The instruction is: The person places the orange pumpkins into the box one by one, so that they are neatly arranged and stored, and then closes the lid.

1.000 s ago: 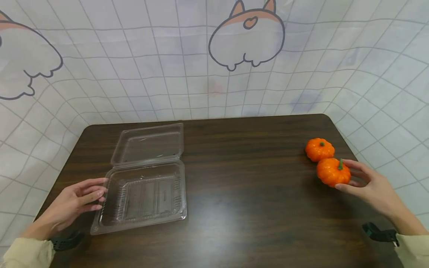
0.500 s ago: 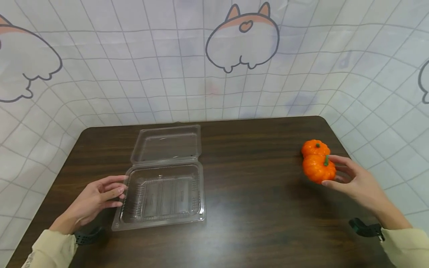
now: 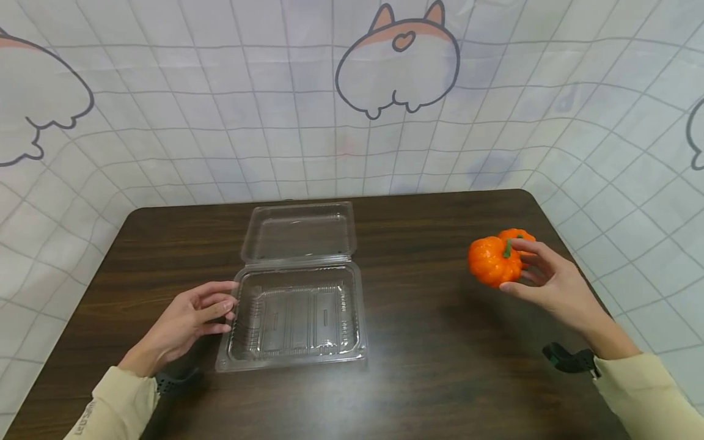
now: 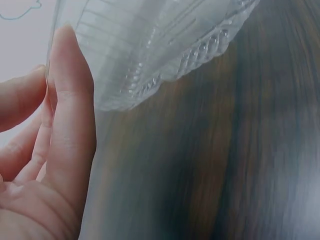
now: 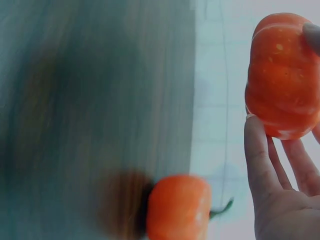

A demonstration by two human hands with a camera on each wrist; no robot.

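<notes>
1. The held pumpkin (image 3: 494, 261), orange with a green stem (image 3: 507, 249), is well apart from the box, on its right, about level with the hinge. The right-wrist view seems to show it lifted off the table.
2. The right hand (image 3: 555, 284) is clamped on this pumpkin, thumb on the near side and fingers on the far side. The skin looks slick, so a firm, even hold on the ribs should serve better than one on the thin stem.
3. The other pumpkin (image 5: 177, 207) is also to the right of the box, farther out than the held one. The right-wrist view shows a gap between the two; a path towards the box's side would keep them from knocking.
4. The clear plastic box (image 3: 299, 321) has its lid (image 3: 299, 235) folded back behind it, and no pumpkin is inside. The thin walls probably flex, so a gentle touch suits them.
5. The left hand (image 3: 189, 315) pinches the box's left rim between thumb and fingers. A light, level pinch should steady it without warping the edge. I cannot tell whether the whole base sits flat.
6. The dark wooden table (image 3: 418, 360) spreads around the box; a grid-patterned cloth (image 3: 275, 122) hangs beyond it.
</notes>
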